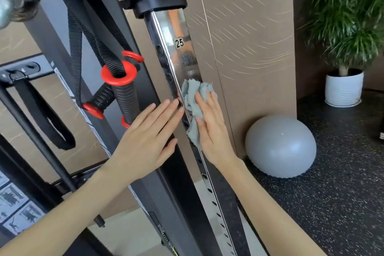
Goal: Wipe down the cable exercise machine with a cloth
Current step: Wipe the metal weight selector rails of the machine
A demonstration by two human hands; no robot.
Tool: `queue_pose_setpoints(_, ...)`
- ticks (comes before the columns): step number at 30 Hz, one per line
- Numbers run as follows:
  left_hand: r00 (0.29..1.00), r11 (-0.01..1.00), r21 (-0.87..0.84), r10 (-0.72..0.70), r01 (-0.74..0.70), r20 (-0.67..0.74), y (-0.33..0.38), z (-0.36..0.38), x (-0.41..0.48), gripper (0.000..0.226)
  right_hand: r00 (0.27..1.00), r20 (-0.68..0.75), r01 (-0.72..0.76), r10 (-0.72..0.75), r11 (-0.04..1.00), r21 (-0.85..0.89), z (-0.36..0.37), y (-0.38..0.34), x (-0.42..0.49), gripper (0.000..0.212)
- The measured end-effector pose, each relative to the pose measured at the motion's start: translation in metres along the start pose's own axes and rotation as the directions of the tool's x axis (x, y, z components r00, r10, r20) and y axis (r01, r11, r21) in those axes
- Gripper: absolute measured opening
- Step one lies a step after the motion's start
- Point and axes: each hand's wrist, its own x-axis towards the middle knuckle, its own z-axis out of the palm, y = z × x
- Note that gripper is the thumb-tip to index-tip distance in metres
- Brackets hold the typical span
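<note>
Head view | grey cloth (195, 100) bunched against the chrome rail (176, 48) of the cable machine, below the 25 mark | right hand (209, 129) presses it flat with straight fingers, likely for broad contact | left hand (149, 137) flat and holding nothing, fingertips at the rail's holed edge, seemingly bracing | red-capped handles (118, 93) hang left, grey ball (280, 147) on the floor right

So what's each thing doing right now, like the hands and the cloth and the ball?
chrome rail: shiny, marked 25.
cloth: bunched, pressed against the rail.
left hand: open, flat, fingertips on the rail.
right hand: fingers straight, pressing the cloth.
strap handles: hanging.
grey ball: resting on the floor.
plant: upright in its white pot.
</note>
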Motion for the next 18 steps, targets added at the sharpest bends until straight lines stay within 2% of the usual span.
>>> queue_pose_setpoints(7,0.999,0.999,-0.044,-0.032,0.032,-0.02,-0.002,-0.003,-0.001,0.059,0.999,-0.023,0.037,-0.037,0.999,-0.014,-0.01,-0.027,0.053,0.046)
queue_pose_setpoints(11,0.999,0.997,-0.057,-0.048,0.046,-0.025,-0.001,-0.005,-0.003,0.059,0.998,-0.046,0.037,-0.038,0.999,-0.026,-0.004,-0.022,0.042,0.048)
queue_pose_setpoints(18,1.0,0.999,-0.028,0.022,-0.023,-0.011,0.01,0.0,-0.012,0.061,0.983,-0.038,-0.176,0.177,0.984,0.02,0.014,0.01,-0.054,0.048)
